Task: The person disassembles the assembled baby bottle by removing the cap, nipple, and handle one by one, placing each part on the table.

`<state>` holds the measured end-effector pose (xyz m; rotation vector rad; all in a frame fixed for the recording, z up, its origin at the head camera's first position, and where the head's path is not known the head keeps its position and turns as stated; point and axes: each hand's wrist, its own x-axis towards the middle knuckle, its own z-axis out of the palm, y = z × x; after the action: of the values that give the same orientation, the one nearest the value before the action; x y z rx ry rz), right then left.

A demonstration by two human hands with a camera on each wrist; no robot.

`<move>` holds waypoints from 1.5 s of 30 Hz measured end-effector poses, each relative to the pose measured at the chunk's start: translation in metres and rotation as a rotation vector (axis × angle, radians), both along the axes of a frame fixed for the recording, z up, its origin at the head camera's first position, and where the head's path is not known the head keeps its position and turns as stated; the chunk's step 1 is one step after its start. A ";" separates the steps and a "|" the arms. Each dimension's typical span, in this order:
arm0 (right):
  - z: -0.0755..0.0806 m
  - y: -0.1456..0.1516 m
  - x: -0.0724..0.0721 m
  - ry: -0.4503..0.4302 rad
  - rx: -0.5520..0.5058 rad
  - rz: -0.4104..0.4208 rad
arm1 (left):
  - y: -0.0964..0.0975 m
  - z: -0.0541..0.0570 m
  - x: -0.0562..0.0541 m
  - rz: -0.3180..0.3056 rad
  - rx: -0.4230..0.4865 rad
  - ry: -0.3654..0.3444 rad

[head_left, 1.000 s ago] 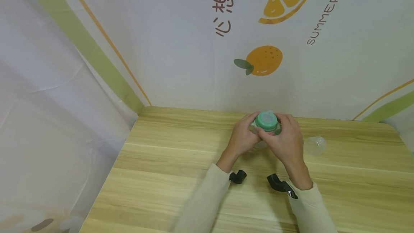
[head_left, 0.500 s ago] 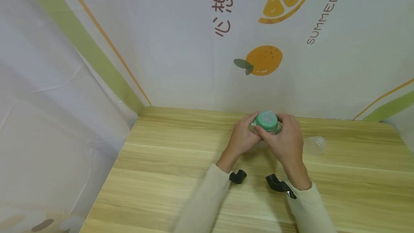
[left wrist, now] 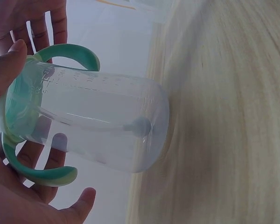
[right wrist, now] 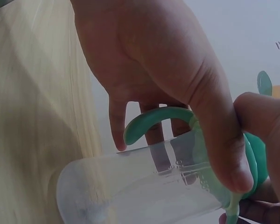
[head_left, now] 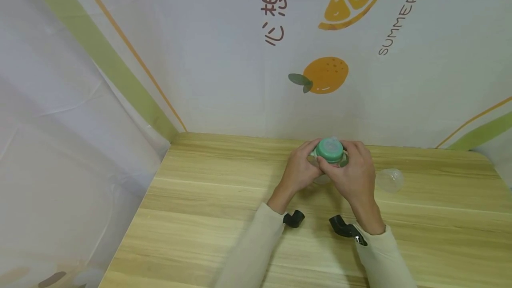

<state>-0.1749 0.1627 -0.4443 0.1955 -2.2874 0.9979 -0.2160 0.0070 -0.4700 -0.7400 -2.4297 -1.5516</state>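
A clear baby bottle (left wrist: 98, 116) with a green collar and two green side handles (left wrist: 51, 175) stands upright between my hands. Inside it runs a straw with a small weighted end (left wrist: 141, 127). A green lid (head_left: 330, 149) with a pale top caps it. My left hand (head_left: 302, 166) grips the upper part from the left, fingers curled behind the bottle. From the other side my right hand (head_left: 354, 168) grips the collar, its thumb (right wrist: 224, 158) lying across the front. Whether the bottle's base touches the table cannot be told.
A clear, dome-shaped plastic cover (head_left: 390, 180) lies on the wooden table (head_left: 192, 217), right of my right hand. Behind the table's far edge hangs a white cloth (head_left: 224, 79) with printed oranges. Black curved pieces (head_left: 294, 219) stick out from both sleeve cuffs.
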 end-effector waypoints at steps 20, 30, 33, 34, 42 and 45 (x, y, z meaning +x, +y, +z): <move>0.005 0.003 0.002 -0.091 -0.007 0.022 | 0.001 -0.003 -0.001 0.002 0.001 0.007; 0.005 -0.001 0.004 -0.087 -0.007 -0.017 | 0.001 -0.002 0.000 0.000 0.006 -0.007; 0.004 0.000 0.003 -0.064 -0.012 -0.012 | 0.001 -0.003 0.000 0.001 -0.002 0.006; 0.004 0.000 0.002 -0.055 -0.015 -0.009 | 0.001 -0.003 -0.001 0.001 -0.004 0.010; 0.003 0.002 0.001 -0.021 -0.019 0.011 | 0.001 -0.002 -0.001 -0.006 -0.006 0.024; 0.003 0.003 0.000 -0.020 -0.016 0.017 | 0.001 -0.002 0.000 -0.008 -0.003 0.021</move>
<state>-0.1744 0.1657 -0.4408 0.1998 -2.2992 1.0308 -0.2162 0.0081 -0.4717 -0.7639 -2.4182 -1.5357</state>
